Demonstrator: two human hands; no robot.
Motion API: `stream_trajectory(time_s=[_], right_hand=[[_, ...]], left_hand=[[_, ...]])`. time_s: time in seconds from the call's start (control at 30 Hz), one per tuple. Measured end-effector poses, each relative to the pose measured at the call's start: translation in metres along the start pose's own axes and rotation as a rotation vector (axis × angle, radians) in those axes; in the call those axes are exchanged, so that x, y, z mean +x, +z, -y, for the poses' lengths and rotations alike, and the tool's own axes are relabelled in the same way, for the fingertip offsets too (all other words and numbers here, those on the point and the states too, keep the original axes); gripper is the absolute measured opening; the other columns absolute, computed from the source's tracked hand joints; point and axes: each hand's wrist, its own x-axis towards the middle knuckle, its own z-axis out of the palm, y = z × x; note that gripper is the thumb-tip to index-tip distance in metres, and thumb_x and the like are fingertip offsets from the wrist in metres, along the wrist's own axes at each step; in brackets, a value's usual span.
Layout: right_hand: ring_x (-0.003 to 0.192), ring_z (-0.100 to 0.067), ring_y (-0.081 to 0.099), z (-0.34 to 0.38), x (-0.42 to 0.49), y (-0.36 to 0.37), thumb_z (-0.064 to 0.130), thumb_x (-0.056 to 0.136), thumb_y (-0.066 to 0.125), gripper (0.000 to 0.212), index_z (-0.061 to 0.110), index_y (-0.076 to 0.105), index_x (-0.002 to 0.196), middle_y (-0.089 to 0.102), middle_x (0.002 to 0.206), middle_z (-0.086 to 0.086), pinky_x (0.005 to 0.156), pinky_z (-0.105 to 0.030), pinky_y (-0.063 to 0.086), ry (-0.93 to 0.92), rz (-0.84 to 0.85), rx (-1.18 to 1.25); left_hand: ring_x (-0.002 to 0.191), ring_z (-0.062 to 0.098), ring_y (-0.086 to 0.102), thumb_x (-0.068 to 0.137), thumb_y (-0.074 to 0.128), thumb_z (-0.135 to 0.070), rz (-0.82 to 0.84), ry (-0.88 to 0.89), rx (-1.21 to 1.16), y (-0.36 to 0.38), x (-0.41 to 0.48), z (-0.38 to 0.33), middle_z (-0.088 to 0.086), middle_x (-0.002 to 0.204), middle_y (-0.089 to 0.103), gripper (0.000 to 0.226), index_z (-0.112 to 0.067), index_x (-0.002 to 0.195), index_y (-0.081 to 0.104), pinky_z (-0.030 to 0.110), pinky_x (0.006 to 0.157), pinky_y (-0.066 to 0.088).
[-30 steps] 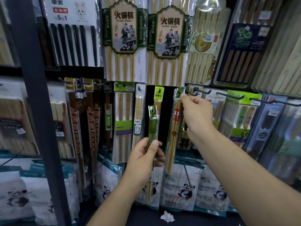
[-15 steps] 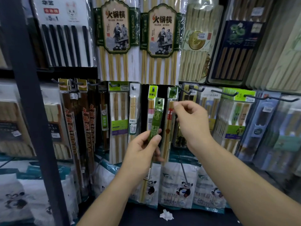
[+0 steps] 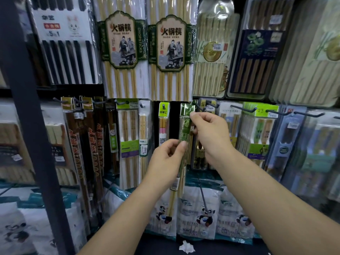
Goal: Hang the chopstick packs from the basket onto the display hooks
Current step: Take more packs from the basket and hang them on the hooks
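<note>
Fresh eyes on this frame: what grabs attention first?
Dead centre, the left hand and right hand both pinch a slim green-labelled chopstick pack, nearly upright before the lower display hooks. Above hang two tall bamboo chopstick packs with green-and-beige labels; a dark metal post crosses the left foreground.

Two grips are in view, the left grip [image 3: 165, 159] and the right grip [image 3: 211, 133], with one green pack [image 3: 184, 133] between them. Two hot-pot packs [image 3: 121, 52] [image 3: 172, 52] hang above, beside one black pack [image 3: 68, 57]. Three panda bags [image 3: 162, 216] [image 3: 195, 227] [image 3: 237, 208] show below, plus one paper scrap [image 3: 186, 246]; more bags at far left are too blurred to count.
</note>
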Motion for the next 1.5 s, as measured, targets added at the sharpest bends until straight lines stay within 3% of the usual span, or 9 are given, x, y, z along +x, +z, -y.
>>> stream_trajectory(time_s=[0.4,0.53,0.67,0.9,1.07,1.17,1.23,1.37,1.5], right_hand=[[0.047,0.007,0.049,-0.003,0.014,0.011,0.026,0.096,0.069,0.029,0.013,0.067,0.07,0.052,0.048,0.017,0.072,-0.023,0.044,0.042,-0.059,0.066],[0.056,0.005,0.052,-0.007,0.017,0.013,0.027,0.096,0.069,0.029,0.006,0.07,0.075,0.062,0.074,-0.001,0.068,-0.019,0.044,0.033,-0.083,0.064],[0.054,0.006,0.052,-0.013,0.02,0.015,0.027,0.096,0.068,0.032,-0.002,0.069,0.082,0.064,0.074,-0.011,0.064,-0.012,0.04,0.017,-0.11,0.035],[0.072,-0.001,0.061,-0.028,0.014,0.001,0.033,0.093,0.07,0.017,0.019,0.072,0.083,0.067,0.074,0.009,0.066,-0.014,0.044,-0.117,-0.064,-0.105],[0.074,0.007,0.058,-0.058,0.004,-0.008,0.037,0.093,0.069,0.025,0.027,0.056,0.111,0.064,0.092,0.005,0.066,-0.015,0.047,-0.17,-0.039,-0.193],[0.121,0.0,0.052,-0.081,0.001,-0.008,0.048,0.098,0.054,0.053,0.035,0.036,0.147,0.052,0.135,0.012,0.099,-0.031,0.046,-0.195,0.105,-0.267],[0.147,-0.004,0.027,-0.092,-0.001,-0.005,0.051,0.103,0.044,0.061,0.044,0.016,0.156,0.028,0.157,0.022,0.119,-0.039,0.031,-0.199,0.243,-0.285],[0.149,0.011,0.007,-0.107,-0.002,0.002,0.045,0.108,0.037,0.063,0.044,-0.001,0.159,0.006,0.16,0.034,0.127,-0.039,0.017,-0.172,0.427,-0.214],[0.137,0.028,0.005,-0.116,0.005,0.0,0.066,0.1,0.025,0.071,0.047,-0.016,0.155,-0.007,0.152,0.044,0.125,-0.027,0.014,-0.144,0.469,-0.24]], left_hand=[[0.072,0.008,0.055,0.104,0.059,-0.031,0.011,0.045,0.057,-0.002,0.008,0.006,0.006,0.079,0.063,0.017,-0.033,0.09,0.068,0.028,0.069,0.048],[0.075,0.006,0.06,0.103,0.06,-0.032,-0.018,0.069,0.062,-0.003,0.008,0.008,0.002,0.09,0.069,0.016,-0.039,0.089,0.066,0.029,0.073,0.053],[0.07,0.003,0.059,0.103,0.06,-0.034,-0.024,0.064,0.104,-0.003,0.008,0.009,-0.002,0.085,0.066,0.016,-0.042,0.089,0.064,0.02,0.066,0.051],[0.075,0.015,0.056,0.106,0.043,-0.047,-0.028,0.285,0.858,-0.016,0.008,0.0,-0.008,0.084,0.054,0.031,-0.024,0.091,0.057,0.035,0.062,0.046],[0.112,0.016,0.061,0.107,0.044,-0.043,-0.089,0.253,0.53,-0.01,0.016,-0.011,-0.002,0.124,0.062,0.037,-0.021,0.135,0.054,0.036,0.092,0.053],[0.143,0.015,0.042,0.108,0.041,-0.044,0.008,0.081,0.243,0.007,0.023,-0.016,-0.001,0.157,0.044,0.055,-0.021,0.157,0.032,0.037,0.118,0.036],[0.151,0.012,0.03,0.109,0.038,-0.045,0.047,-0.017,0.096,0.018,0.03,-0.017,-0.003,0.166,0.032,0.06,-0.023,0.163,0.021,0.037,0.124,0.026],[0.128,-0.006,0.031,0.111,0.034,-0.042,0.057,-0.104,-0.121,0.03,0.042,-0.009,-0.027,0.139,0.037,0.054,-0.032,0.162,0.021,0.006,0.095,0.029],[0.121,-0.009,0.04,0.111,0.038,-0.037,0.02,-0.136,-0.237,0.034,0.056,0.004,-0.028,0.133,0.043,0.047,-0.036,0.158,0.033,0.004,0.082,0.031]])
